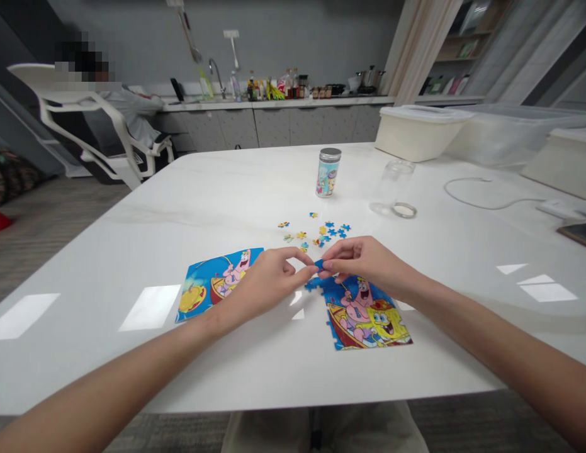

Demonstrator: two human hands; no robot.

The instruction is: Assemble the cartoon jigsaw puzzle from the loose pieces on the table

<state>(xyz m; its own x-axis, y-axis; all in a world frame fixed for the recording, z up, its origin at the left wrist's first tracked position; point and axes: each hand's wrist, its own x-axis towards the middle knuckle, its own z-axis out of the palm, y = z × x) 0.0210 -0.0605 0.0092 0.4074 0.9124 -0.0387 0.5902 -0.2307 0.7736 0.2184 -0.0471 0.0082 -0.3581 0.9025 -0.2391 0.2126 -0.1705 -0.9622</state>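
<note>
A small blue puzzle piece point(320, 265) is pinched between the fingertips of my left hand point(278, 274) and my right hand point(361, 261). Just below them lies a partly joined puzzle point(368, 314) with a pink figure, a yellow figure and a boat; my right hand covers its upper edge. To the left, a picture card point(212, 283) of similar design lies partly under my left hand. Several loose blue and yellow pieces point(331, 232) are scattered beyond my hands.
On the white table point(155, 365) stand a printed tin point(328, 173), a clear jar point(397, 179) and a ring-shaped lid point(404, 210). Storage boxes point(418, 132) and a white cable point(481, 204) are at right. A person point(127, 110) sits at far left.
</note>
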